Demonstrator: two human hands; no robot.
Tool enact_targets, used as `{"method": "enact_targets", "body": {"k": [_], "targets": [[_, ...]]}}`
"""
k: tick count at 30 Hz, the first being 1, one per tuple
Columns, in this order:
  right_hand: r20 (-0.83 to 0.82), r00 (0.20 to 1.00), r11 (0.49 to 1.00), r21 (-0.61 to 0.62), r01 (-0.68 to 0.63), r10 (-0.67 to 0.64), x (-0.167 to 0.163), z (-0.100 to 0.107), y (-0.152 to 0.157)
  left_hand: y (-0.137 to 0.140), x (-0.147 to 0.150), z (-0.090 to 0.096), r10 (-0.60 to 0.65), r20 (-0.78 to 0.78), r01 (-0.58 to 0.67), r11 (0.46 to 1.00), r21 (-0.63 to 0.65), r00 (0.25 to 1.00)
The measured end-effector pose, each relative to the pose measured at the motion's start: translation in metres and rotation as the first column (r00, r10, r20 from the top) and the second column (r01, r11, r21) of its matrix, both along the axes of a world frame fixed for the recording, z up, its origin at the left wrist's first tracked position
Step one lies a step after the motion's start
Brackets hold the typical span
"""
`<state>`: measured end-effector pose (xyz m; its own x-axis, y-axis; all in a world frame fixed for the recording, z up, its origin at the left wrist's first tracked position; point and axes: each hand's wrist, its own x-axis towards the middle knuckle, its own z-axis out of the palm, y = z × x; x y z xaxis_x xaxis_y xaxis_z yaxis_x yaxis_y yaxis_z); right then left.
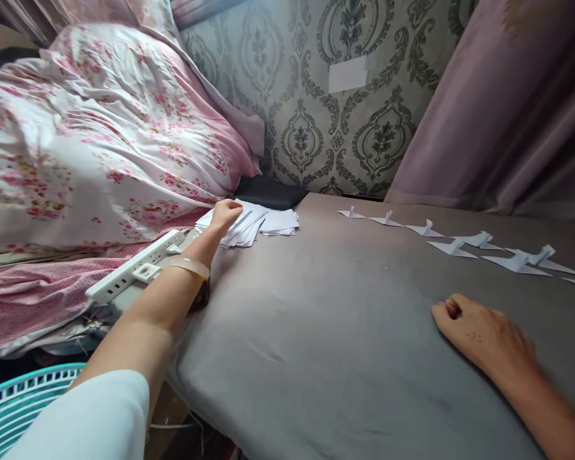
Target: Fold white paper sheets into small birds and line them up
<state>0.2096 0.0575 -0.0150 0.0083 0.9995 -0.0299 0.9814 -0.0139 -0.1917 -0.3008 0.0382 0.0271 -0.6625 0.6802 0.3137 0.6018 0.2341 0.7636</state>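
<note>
My left hand (226,213), with a pale bangle (190,267) on its wrist, reaches to a loose pile of white paper sheets (244,231) at the far left of the grey-covered surface. Its fingers are pinched together at the top sheets, partly hidden by the hand itself. A second small stack of paper (280,222) lies just to the right. My right hand (483,332) rests on the grey cover as a loose fist, with nothing visible in it. Beyond it stand several folded white paper pieces (455,248) with upright tabs, in staggered rows.
Beside my left forearm lies a white power strip (134,265) with a plugged-in adapter (147,273). A turquoise basket (33,377) is at the lower left. Floral bedding (100,128) is heaped on the left. A dark flat item (271,192) lies behind the paper, against the patterned wall (301,134).
</note>
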Motion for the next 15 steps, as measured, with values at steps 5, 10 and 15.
{"method": "enact_targets", "body": {"k": [5, 10, 15], "targets": [[0.011, 1.000, 1.000, 0.001, -0.022, 0.022, -0.001, 0.002, -0.003, 0.038, 0.046, -0.019, -0.269, -0.061, 0.257, 0.954, -0.153, 0.961], [0.005, 0.999, 0.999, 0.034, -0.037, 0.037, -0.001, 0.003, -0.007, 0.058, 0.067, -0.033, -0.382, -0.085, 0.347, 0.896, -0.277, 0.920], [-0.001, 0.999, 0.998, 0.055, -0.042, 0.043, -0.002, 0.003, -0.007, 0.056, 0.064, -0.042, -0.362, -0.072, 0.315, 0.880, -0.356, 0.930]]}}
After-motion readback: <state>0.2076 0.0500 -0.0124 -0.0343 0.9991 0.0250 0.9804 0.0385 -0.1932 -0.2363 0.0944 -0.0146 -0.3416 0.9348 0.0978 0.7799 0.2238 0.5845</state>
